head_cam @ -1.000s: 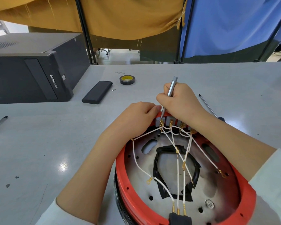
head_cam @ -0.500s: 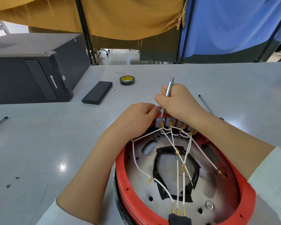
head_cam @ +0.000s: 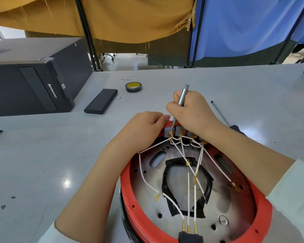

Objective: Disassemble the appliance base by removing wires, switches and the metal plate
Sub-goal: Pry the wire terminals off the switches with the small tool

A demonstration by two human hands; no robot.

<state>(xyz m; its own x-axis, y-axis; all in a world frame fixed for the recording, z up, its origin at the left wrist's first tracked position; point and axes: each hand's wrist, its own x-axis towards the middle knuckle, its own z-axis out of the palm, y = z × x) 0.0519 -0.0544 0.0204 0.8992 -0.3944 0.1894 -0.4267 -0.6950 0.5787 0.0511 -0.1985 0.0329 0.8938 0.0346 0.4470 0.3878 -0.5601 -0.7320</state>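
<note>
Right hand gripped a slim metal tool at the switch terminals while left hand pinched the red appliance base rim on the table; a slip could tear wires.

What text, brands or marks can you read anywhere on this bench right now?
"lenovo": on the front of the black desktop computer case, running sideways.
Stamped mark on the small round silver disc on the metal plate: too small to read.
Faint scribble on the grey tabletop: illegible.
</note>
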